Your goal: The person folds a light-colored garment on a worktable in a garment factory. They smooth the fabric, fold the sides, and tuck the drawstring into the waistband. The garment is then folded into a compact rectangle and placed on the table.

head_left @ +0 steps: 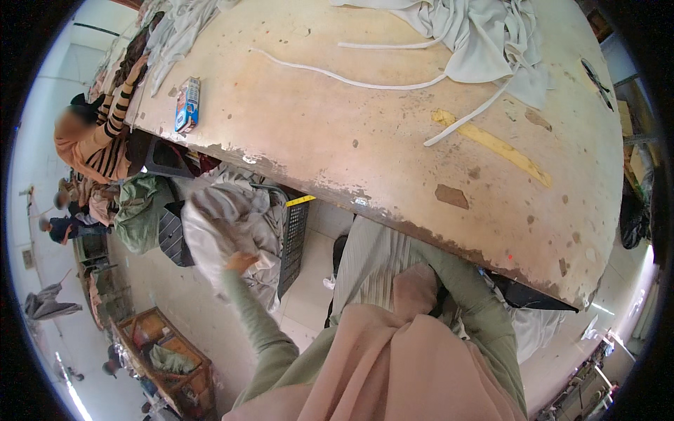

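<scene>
My left hand [242, 262] reaches out beside the table, closed on a shiny light-grey cloth [208, 228]. The cloth is smeared by motion, and its folds spread over a dark plastic crate [293, 242] heaped with similar fabric. Of my right arm only the green sleeve [467, 284] shows. It runs up to the table's near edge, and the hand itself is hidden there.
On the worn table [316, 133] lie white garments [477, 52] with long straps, a yellow strip [509, 153], scissors [597, 85] and a small blue box [187, 105]. Another person [105, 140] works at its left end. A wooden bin [165, 358] stands lower left.
</scene>
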Demonstrator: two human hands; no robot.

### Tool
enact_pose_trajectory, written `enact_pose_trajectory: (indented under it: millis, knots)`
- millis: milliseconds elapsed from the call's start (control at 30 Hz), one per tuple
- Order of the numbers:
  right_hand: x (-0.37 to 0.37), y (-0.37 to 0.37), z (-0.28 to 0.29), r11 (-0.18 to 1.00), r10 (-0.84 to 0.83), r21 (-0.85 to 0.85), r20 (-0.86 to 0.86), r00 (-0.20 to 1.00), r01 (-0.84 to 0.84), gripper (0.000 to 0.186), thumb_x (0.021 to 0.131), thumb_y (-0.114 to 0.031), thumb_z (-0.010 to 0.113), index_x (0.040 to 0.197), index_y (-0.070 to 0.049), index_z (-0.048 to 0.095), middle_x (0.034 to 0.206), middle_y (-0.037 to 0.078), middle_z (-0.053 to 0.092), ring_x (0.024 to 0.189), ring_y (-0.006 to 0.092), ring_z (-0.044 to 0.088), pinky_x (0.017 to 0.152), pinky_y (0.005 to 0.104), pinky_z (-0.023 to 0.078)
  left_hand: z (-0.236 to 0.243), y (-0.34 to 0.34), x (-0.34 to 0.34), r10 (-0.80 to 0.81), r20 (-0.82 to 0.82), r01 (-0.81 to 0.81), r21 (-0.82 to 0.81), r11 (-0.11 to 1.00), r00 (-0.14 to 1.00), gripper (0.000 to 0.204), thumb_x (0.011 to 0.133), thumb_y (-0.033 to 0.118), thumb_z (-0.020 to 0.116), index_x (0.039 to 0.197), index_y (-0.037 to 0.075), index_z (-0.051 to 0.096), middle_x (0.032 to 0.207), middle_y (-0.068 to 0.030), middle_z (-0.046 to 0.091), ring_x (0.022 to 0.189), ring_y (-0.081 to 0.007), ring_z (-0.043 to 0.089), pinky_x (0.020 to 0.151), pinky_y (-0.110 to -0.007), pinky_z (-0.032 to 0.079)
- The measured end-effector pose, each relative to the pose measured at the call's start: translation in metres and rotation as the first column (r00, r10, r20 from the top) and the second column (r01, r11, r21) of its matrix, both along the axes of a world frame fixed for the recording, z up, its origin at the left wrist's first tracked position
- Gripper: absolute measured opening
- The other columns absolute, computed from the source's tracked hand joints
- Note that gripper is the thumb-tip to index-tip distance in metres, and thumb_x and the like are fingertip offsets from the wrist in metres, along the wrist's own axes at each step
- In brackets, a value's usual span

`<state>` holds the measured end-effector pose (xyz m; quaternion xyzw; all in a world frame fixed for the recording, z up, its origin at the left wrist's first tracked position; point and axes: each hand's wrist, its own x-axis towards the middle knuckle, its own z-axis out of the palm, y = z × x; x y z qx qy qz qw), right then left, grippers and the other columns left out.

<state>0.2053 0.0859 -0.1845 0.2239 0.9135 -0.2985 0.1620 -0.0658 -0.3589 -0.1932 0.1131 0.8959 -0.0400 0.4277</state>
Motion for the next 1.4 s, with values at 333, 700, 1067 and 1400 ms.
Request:
enact_pose_trajectory:
  millis: [333, 700, 1067, 1400]
  knots:
    - [0.128, 0.006, 0.121, 0.938, -0.041, -0.341, -0.273, 0.961, -0.057, 0.029, 0.089, -0.036, 0.06, 0.093, -0.007, 0.06, 0.065, 0.018, 0.061, 0.059, 0.0336, 0.063, 0.053, 0.0396, 0.049, 0.116, 0.302, 0.152, -0.677, 0.434, 0.028, 0.83, 0.556, 0.594, 0.035, 0.084, 0.024, 0.065, 0.111, 0.005, 0.057, 0.1, -0.0176, 0.061, 0.091, -0.0256, 0.06, 0.079, -0.036, 0.046]
    - [0.348, 0.048, 0.15, 0.877, -0.147, -0.427, 0.193, 0.97, 0.218, 0.031, 0.087, -0.032, 0.064, 0.104, -0.006, 0.068, 0.078, 0.013, 0.067, 0.07, 0.0216, 0.065, 0.064, 0.0323, 0.05, 0.117, 0.171, 0.09, -0.468, 0.64, 0.244, 0.409, 0.879, 0.61, 0.037, 0.087, 0.039, 0.064, 0.104, 0.007, 0.068, 0.092, -0.0078, 0.068, 0.09, -0.0145, 0.059, 0.082, -0.027, 0.044]
    - [0.153, 0.181, 0.171, 0.685, -0.699, -0.418, -0.608, 0.376, 0.597, 0.021, 0.089, -0.02, 0.061, 0.099, -0.002, 0.065, 0.083, 0.004, 0.065, 0.078, 0.0107, 0.059, 0.071, 0.0258, 0.047, 0.213, 0.386, 0.026, -0.6, 0.244, 0.001, 0.925, 0.379, 0.762, 0.037, 0.091, 0.024, 0.059, 0.122, 0.004, 0.053, 0.116, -0.0088, 0.059, 0.113, -0.0171, 0.052, 0.097, -0.034, 0.04]
    - [0.136, 0.199, 0.149, 0.649, -0.523, 0.012, -0.719, 0.457, 0.761, 0.016, 0.087, -0.017, 0.06, 0.093, -0.002, 0.064, 0.083, 0.011, 0.063, 0.069, 0.0222, 0.06, 0.066, 0.0319, 0.048, 0.163, 0.689, -0.037, 0.228, -0.532, 0.566, 0.815, -0.123, 0.815, 0.051, 0.08, 0.03, 0.067, 0.125, 0.009, 0.051, 0.129, -0.0148, 0.049, 0.119, -0.0361, 0.043, 0.098, -0.046, 0.034]
